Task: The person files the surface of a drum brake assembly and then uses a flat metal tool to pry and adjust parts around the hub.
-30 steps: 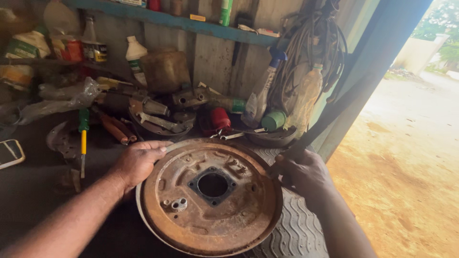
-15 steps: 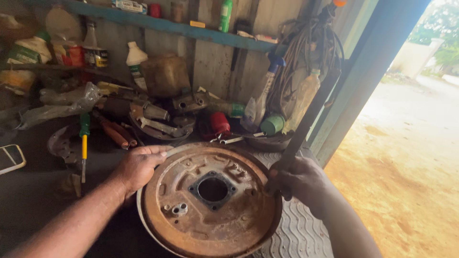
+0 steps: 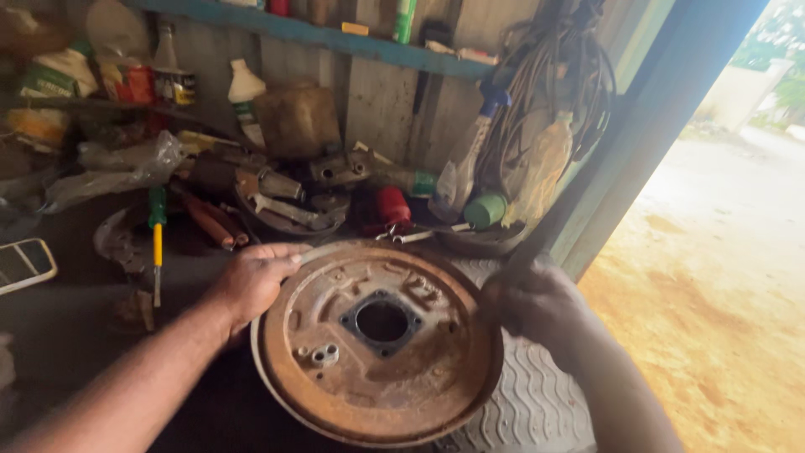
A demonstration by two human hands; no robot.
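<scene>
Head view shows 2 bare hands on a big round rusty plate (image 3: 377, 352). This plate lies flat, low in the middle of the picture, on top of a grey tyre (image 3: 528, 403) with wavy lines. It has a square hole (image 3: 382, 321) in its middle and 2 small round stubs (image 3: 325, 356) near its lower left.

Left hand (image 3: 251, 281) is curled over the plate's upper left rim, with fingers on the edge. Right hand (image 3: 532, 302) is at the plate's right rim. It is dark and blurry, so I cannot tell if it grips the rim or only rests there. Both hands are well apart, 1 on each side of the plate.

Left of the left hand, a screwdriver (image 3: 156, 239) with a green and yellow handle lies on the dark bench (image 3: 67, 310). Further left, a phone (image 3: 23, 264) lies near the picture's edge.

Behind the plate sits a heap of metal parts (image 3: 293, 205), a red can (image 3: 392, 205) and a green cap (image 3: 486, 210). A spray bottle (image 3: 470, 164) leans near them. A bunch of wires (image 3: 558, 92) hangs on the wall.

Further back, bottles (image 3: 243, 88) and a brown jug (image 3: 298, 122) stand by the wooden wall. A blue shelf (image 3: 335, 38) runs above them.

Far right, sandy ground (image 3: 721, 285) lies outside in the light.
</scene>
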